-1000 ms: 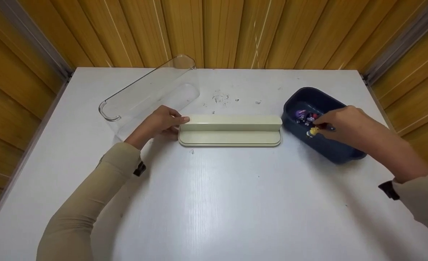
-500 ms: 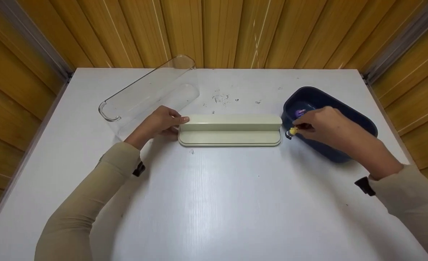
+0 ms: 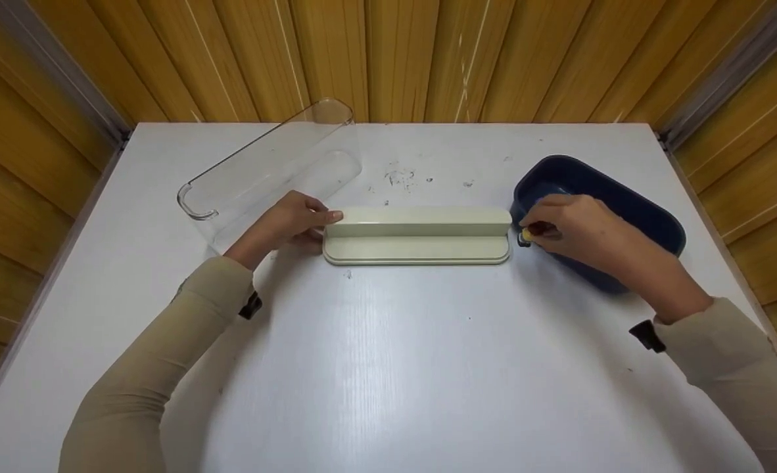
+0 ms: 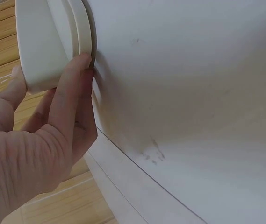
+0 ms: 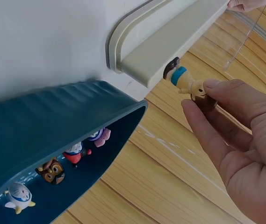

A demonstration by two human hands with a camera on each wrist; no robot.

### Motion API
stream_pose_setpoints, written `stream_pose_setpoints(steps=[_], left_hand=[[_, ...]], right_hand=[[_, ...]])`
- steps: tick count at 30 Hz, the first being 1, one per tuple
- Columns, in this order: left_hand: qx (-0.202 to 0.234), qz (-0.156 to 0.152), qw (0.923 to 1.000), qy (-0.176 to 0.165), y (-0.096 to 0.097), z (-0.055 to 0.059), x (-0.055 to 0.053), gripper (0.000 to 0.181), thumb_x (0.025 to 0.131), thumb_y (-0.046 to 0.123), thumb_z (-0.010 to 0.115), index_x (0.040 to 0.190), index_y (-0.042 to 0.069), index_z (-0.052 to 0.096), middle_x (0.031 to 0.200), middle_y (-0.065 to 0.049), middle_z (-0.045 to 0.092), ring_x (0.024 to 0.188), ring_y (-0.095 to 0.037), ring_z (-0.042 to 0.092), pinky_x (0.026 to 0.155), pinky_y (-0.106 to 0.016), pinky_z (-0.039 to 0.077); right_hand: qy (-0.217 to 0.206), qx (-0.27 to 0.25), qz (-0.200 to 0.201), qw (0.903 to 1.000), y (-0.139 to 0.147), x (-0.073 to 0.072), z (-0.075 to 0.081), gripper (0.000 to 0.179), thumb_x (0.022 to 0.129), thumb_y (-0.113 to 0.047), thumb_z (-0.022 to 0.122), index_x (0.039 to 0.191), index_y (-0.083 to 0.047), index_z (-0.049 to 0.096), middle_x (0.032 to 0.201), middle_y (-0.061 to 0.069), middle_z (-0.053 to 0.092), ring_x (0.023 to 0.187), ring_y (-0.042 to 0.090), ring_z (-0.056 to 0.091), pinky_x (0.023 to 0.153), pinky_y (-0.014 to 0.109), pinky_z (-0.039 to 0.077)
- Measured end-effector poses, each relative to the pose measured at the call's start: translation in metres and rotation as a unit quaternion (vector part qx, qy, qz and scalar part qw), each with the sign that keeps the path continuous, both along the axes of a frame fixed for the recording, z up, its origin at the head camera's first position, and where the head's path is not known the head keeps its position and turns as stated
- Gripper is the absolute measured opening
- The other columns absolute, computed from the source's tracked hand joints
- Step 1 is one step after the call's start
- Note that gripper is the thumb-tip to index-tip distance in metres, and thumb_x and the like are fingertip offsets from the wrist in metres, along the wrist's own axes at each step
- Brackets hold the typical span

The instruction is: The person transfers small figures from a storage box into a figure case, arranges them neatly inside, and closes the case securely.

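A cream two-step display stand lies across the white table. My left hand holds its left end, thumb on the upper step and fingers against the side; the left wrist view shows this grip on the stand. Between thumb and fingertips, my right hand pinches a small toy figurine by its brown-topped head. Tan with a blue band and dark base, the figurine hangs just off the stand's right end, over the near-left rim of a navy bin. Whether it touches the stand I cannot tell.
Several figurines, among them an owl-like brown one and a white one, lie inside the bin. Behind my left hand a transparent open box stands at an angle. Wood-look panels border the table's back and sides.
My right hand has moved left from over the bin toward the stand's right end, carrying the figurine. The left hand and the stand stay in place.
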State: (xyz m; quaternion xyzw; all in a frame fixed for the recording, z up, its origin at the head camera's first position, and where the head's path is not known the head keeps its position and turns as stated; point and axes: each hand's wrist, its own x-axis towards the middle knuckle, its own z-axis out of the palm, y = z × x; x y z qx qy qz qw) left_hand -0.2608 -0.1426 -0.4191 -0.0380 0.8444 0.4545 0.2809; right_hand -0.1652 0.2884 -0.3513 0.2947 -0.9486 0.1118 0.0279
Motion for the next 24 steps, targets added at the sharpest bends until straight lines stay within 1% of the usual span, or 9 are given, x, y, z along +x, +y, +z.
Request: stream_pose_setpoints(steps=[6,9,12,16,21,24], left_hand=[[0.007,-0.001,1.0000,-0.002,0.000,0.000,0.000,0.058,0.095,0.036,0.073,0.134,-0.004,0.058,0.123,-0.019,0.064,0.095,-0.025,0.072,0.081,-0.036,0.062],[0.007,0.000,1.0000,-0.002,0.000,0.000,0.000,0.059,0.095,0.037,0.073,0.135,-0.004,0.058,0.123,-0.018,0.064,0.095,-0.024,0.072,0.081,-0.036,0.062],[0.006,0.002,1.0000,-0.003,0.001,0.000,0.000,0.059,0.095,0.037,0.074,0.135,-0.003,0.057,0.124,-0.018,0.064,0.095,-0.024,0.072,0.081,-0.036,0.061],[0.005,0.001,1.0000,-0.003,0.000,-0.001,0.000,0.058,0.095,0.037,0.073,0.134,-0.003,0.058,0.124,-0.018,0.065,0.095,-0.024,0.071,0.081,-0.035,0.061],[0.002,0.005,1.0000,-0.004,0.000,-0.004,-0.001,0.056,0.094,0.038,0.074,0.131,-0.002,0.060,0.122,-0.016,0.065,0.097,-0.025,0.071,0.083,-0.036,0.061],[0.004,0.007,0.9999,-0.007,-0.001,-0.006,-0.002,0.057,0.093,0.039,0.075,0.131,-0.001,0.061,0.123,-0.016,0.065,0.097,-0.024,0.071,0.084,-0.037,0.060]], right_hand=[[-0.022,-0.010,-0.005,0.9997,-0.003,-0.002,-0.004,0.028,0.083,0.006,0.079,0.110,-0.002,0.074,0.110,0.013,0.070,0.096,0.026,0.069,0.078,0.043,0.061],[-0.023,-0.012,-0.005,0.9997,-0.005,-0.003,-0.007,0.027,0.085,0.004,0.079,0.111,-0.003,0.075,0.108,0.012,0.071,0.094,0.025,0.069,0.077,0.042,0.061],[-0.012,-0.015,0.000,0.9998,-0.006,-0.006,-0.011,0.024,0.085,0.004,0.078,0.108,-0.002,0.075,0.102,0.012,0.073,0.089,0.024,0.068,0.073,0.041,0.060],[-0.003,-0.015,0.009,0.9998,-0.008,-0.009,-0.016,0.021,0.084,0.004,0.078,0.105,0.001,0.076,0.099,0.014,0.074,0.088,0.026,0.069,0.073,0.042,0.060],[-0.013,-0.026,0.013,0.9995,-0.010,-0.011,-0.021,0.023,0.084,0.003,0.079,0.107,0.002,0.075,0.103,0.016,0.075,0.095,0.031,0.071,0.078,0.045,0.061],[-0.017,-0.033,0.015,0.9992,-0.013,-0.013,-0.025,0.024,0.084,0.003,0.079,0.108,0.002,0.076,0.104,0.017,0.075,0.095,0.031,0.071,0.077,0.045,0.061]])
